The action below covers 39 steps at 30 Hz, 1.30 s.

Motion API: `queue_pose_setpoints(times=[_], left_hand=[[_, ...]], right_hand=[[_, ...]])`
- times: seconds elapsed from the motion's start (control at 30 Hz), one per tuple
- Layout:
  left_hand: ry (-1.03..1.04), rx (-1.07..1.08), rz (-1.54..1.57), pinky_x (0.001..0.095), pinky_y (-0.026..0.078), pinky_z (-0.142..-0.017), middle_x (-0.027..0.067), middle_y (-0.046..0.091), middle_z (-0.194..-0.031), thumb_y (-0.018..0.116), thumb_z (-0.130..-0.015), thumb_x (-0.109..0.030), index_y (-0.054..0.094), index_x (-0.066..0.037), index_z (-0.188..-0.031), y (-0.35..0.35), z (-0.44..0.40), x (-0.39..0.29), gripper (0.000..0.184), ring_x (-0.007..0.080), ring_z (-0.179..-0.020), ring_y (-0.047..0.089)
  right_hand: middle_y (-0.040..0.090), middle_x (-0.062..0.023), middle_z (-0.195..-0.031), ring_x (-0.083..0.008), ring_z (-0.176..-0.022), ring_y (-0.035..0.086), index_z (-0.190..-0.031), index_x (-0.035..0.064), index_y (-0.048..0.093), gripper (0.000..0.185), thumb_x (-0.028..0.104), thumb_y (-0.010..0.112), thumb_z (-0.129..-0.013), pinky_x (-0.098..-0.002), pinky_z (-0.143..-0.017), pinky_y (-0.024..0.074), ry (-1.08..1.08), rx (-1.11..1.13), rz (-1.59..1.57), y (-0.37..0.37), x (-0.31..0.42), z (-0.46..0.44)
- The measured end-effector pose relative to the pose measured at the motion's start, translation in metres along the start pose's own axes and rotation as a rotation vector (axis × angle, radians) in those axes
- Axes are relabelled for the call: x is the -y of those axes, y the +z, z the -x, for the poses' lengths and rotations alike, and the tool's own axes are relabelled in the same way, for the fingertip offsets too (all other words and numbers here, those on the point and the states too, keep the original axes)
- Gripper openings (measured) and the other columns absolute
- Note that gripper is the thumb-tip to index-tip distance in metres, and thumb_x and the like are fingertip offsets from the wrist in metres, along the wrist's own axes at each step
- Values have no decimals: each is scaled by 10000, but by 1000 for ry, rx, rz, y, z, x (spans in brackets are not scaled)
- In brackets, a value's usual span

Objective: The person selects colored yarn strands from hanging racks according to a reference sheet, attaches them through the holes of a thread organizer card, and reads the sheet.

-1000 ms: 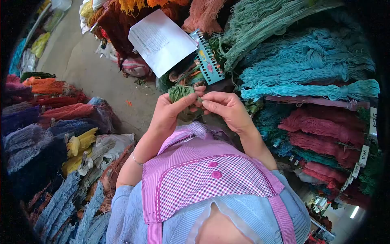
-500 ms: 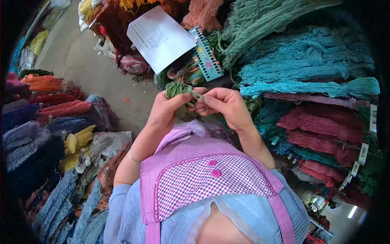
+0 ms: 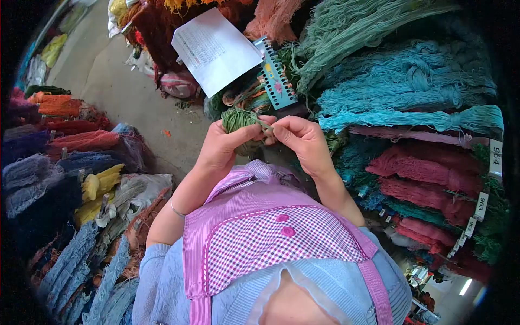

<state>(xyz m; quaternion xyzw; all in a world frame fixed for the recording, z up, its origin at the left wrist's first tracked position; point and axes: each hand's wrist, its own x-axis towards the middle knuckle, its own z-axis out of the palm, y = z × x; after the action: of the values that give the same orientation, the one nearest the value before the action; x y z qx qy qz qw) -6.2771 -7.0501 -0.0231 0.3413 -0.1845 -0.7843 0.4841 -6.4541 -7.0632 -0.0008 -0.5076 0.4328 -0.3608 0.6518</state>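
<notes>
A bundle of green yarn (image 3: 238, 119) is gripped in my left hand (image 3: 230, 142), the thumb pressed across its right side. Close beside it, my right hand (image 3: 303, 142) pinches strands of the same yarn between thumb and forefinger. The fingertips of both hands almost meet where the strands come out of the bundle. Part of the bundle is hidden behind my left hand. Just beyond my hands lie a printed white sheet (image 3: 216, 53) and a teal card with punched holes along its edges (image 3: 277, 76).
Turquoise skeins (image 3: 406, 81) and dark pink skeins (image 3: 428, 168) are stacked on the right, with number tags (image 3: 481, 205) at their ends. Blue, orange and yellow skeins (image 3: 100, 187) pile up on the left. Grey floor (image 3: 116, 81) shows between the piles.
Both hands stay close together on the green yarn. My right hand's fingers have shifted slightly, and the whole view has moved a little.
</notes>
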Motion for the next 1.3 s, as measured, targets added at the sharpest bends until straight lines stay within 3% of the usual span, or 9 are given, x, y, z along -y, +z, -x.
queue_pose_setpoints(times=[0.4,0.67,0.77,0.93,1.03,1.1,1.2,1.23,1.3], left_hand=[[-58,-4,84,231,489,-703,68,657,-931,603,-830,-91,632,27,-995,-1,1,1,205,105,-773,605],[-62,-6,159,248,509,-729,89,654,-962,569,-874,-152,608,36,-1036,-1,0,5,251,125,-795,619],[-40,16,197,261,505,-764,133,602,-1120,478,-919,-243,501,59,-1197,-3,-2,6,411,152,-837,623],[-30,95,278,278,490,-817,149,550,-1205,447,-926,-232,470,72,-1223,-5,-4,13,426,185,-948,603],[-16,88,271,288,489,-823,139,556,-1198,438,-931,-208,485,65,-1204,0,-2,11,389,185,-998,585],[5,99,263,291,492,-816,128,576,-1171,434,-936,-191,501,57,-1186,1,0,9,358,174,-1009,578],[-10,57,246,299,484,-848,125,565,-1188,422,-944,-200,496,46,-1200,2,1,8,363,179,-1034,570],[-3,57,260,305,480,-861,122,564,-1190,419,-947,-204,490,41,-1211,4,1,7,367,178,-1050,562],[3,61,275,310,476,-874,119,563,-1192,416,-950,-208,484,36,-1221,5,2,8,371,177,-1067,555]], right_hand=[[642,-36,-850,-91,-724,609,-985,-31,619,209,147,536,-913,-208,-705,465,22,-1,-76,2,1,2],[628,-33,-786,-73,-730,566,-878,-8,609,139,121,560,-894,-205,-682,446,14,-58,-33,8,4,1],[613,-29,-772,-74,-691,539,-864,14,585,166,168,543,-908,-202,-699,432,41,-121,-291,-8,-7,-3],[638,-15,-848,-69,-736,573,-1013,-19,601,212,155,551,-903,-196,-688,454,53,-17,-85,7,-4,-3],[636,-37,-952,-83,-849,582,-979,-12,618,149,81,586,-866,-223,-787,450,159,-15,27,3,-9,-1],[632,-28,-886,-94,-824,581,-933,10,605,111,99,559,-886,-241,-811,440,-36,-79,-238,9,-3,-3],[470,30,-648,-45,-565,409,-864,46,552,189,184,455,-949,-206,-553,333,28,-188,-502,-5,-11,-4],[402,54,-617,-16,-523,311,-895,37,580,217,214,466,-947,-203,-479,225,11,-184,-517,-8,-14,-6],[423,60,-627,-8,-521,313,-917,37,594,230,235,478,-941,-195,-471,222,89,-155,-373,-7,-10,-4]])
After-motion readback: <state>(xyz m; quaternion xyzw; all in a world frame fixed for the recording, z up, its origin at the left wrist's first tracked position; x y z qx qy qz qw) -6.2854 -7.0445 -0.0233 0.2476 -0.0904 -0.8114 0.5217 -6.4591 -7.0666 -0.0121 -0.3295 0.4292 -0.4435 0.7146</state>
